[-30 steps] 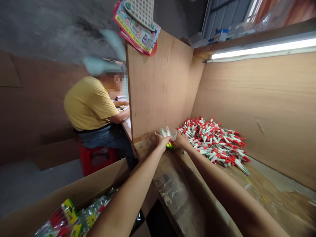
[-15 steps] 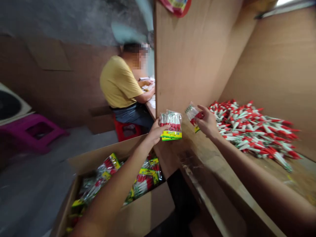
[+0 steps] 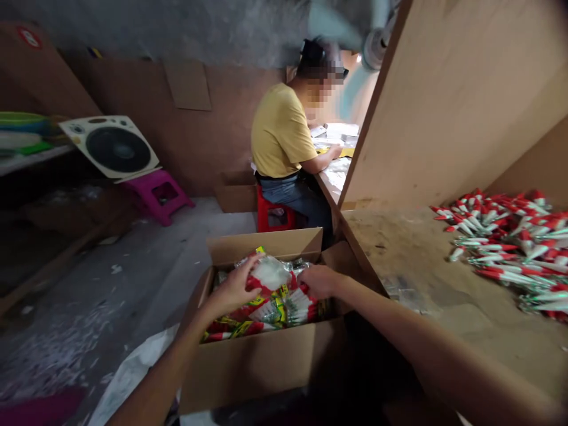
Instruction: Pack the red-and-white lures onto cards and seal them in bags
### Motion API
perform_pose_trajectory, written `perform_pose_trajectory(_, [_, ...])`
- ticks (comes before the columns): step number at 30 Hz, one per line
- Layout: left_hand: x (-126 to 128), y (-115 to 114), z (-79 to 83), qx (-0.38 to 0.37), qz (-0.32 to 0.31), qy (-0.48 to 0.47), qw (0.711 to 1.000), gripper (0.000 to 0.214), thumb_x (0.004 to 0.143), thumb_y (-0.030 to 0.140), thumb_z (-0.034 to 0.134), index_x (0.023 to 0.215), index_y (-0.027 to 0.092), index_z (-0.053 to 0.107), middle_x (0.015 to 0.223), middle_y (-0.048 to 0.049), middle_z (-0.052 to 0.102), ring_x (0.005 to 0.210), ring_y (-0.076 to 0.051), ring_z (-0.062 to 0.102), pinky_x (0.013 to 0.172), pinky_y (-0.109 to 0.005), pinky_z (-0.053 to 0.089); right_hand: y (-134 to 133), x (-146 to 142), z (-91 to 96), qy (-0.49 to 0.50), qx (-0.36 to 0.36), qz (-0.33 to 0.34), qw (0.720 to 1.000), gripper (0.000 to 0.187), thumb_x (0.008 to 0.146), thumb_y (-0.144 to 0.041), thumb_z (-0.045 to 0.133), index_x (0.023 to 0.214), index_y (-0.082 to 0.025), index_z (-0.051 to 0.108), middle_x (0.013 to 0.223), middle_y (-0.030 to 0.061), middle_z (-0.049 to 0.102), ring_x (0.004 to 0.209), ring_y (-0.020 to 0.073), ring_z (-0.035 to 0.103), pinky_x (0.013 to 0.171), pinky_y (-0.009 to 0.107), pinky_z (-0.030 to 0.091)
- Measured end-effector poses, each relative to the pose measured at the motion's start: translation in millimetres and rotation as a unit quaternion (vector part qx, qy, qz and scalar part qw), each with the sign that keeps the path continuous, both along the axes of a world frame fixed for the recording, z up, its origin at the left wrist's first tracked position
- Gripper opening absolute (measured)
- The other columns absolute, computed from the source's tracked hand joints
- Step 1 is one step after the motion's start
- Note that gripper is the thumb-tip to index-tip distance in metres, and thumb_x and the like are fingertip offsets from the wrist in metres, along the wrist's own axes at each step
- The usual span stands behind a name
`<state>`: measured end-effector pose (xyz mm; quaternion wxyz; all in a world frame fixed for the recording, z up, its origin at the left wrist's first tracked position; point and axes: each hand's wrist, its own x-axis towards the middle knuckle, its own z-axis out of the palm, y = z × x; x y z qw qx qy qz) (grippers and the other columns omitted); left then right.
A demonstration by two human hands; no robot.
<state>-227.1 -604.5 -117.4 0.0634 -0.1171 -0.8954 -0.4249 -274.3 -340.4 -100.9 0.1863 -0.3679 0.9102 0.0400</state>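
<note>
A cardboard box [image 3: 266, 355] stands before me, filled with clear packets of red-and-white fishing lures with yellow-green labels. Over its top, my left hand [image 3: 239, 287] grips the left side of a blurred lure packet [image 3: 269, 273], thumb and fingers curved around its edge. On the other side of the box my right hand [image 3: 318, 281] is closed, its fingertips down at the packet's right edge among red lure ends; part of its grip is hidden. More lure packets [image 3: 300, 306] lie just below both hands.
At right, a pile of loose red-and-white lures [image 3: 519, 248] lies on the wooden table [image 3: 399, 248] beside an upright wooden partition [image 3: 426, 118]. A person [image 3: 284, 130] in yellow sits on a red stool [image 3: 270, 216] beyond. A purple stool [image 3: 162, 192] and a speaker [image 3: 118, 145] stand left.
My view has swung left. Both hands, which held lure packets above the table edge, have moved down and left to the packets in the box.
</note>
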Motion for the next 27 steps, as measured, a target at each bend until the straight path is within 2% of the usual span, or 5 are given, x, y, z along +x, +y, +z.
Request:
perform_pose_trajectory(3, [2.7,12.3,-24.7,-0.206,-0.171,-0.004,0.964,0.075,0.073,0.004,0.062,0.141,0.034,0.050,0.123,-0.0048,0.063,0.107,-0.027,0.064,0.093,-0.037,0.050,-12.9,7.3,-27.6,-0.004,0.055,-0.034,0.998,0.031,0.074,-0.009,0.067,0.104,-0.012,0.074,0.106,0.0201,0.074,0.102,0.0344,0.071,0.082,0.041,0.056])
perform_pose_trajectory(6, [-0.5,24.2,-44.5,-0.314,-0.213,-0.005,0.925,0.077,0.078,0.004,0.057,0.146,0.038,0.044,0.118,-0.0057,0.062,0.109,-0.029,0.061,0.090,-0.037,0.049,-1.0,8.5,-36.4,0.001,0.078,-0.076,0.994,0.033,0.077,-0.009,0.064,0.110,-0.010,0.072,0.109,0.0230,0.073,0.104,0.0366,0.070,0.082,0.046,0.056])
perform_pose_trajectory(17, [-6.1,7.6,-50.4,-0.200,-0.209,-0.095,0.953,0.076,0.082,0.020,0.056,0.154,0.028,0.033,0.120,-0.0050,0.069,0.099,-0.025,0.067,0.090,-0.032,0.049,46.4,22.4,-41.1,-0.041,0.030,-0.099,0.994,0.035,0.079,-0.027,0.067,0.112,-0.018,0.072,0.114,0.0162,0.073,0.108,0.0339,0.069,0.084,0.040,0.055])
perform_pose_trajectory(24, [-18.6,-5.8,-62.6,-0.234,-0.226,-0.134,0.936,0.086,0.067,0.018,0.068,0.149,0.025,0.042,0.138,-0.0074,0.061,0.120,-0.031,0.060,0.100,-0.036,0.046,50.3,24.6,-42.2,-0.037,0.013,-0.107,0.993,0.035,0.080,-0.023,0.063,0.114,-0.017,0.072,0.110,0.0172,0.073,0.104,0.0343,0.070,0.083,0.041,0.055])
perform_pose_trajectory(27, [-14.4,-2.6,-64.8,-0.267,-0.194,-0.111,0.937,0.089,0.071,0.021,0.068,0.153,0.027,0.034,0.157,-0.0102,0.039,0.142,-0.036,0.037,0.115,-0.048,0.028,47.1,28.2,-40.3,-0.022,-0.005,-0.107,0.994,0.040,0.083,-0.024,0.061,0.122,-0.016,0.067,0.115,0.0185,0.071,0.108,0.0345,0.068,0.087,0.042,0.054])
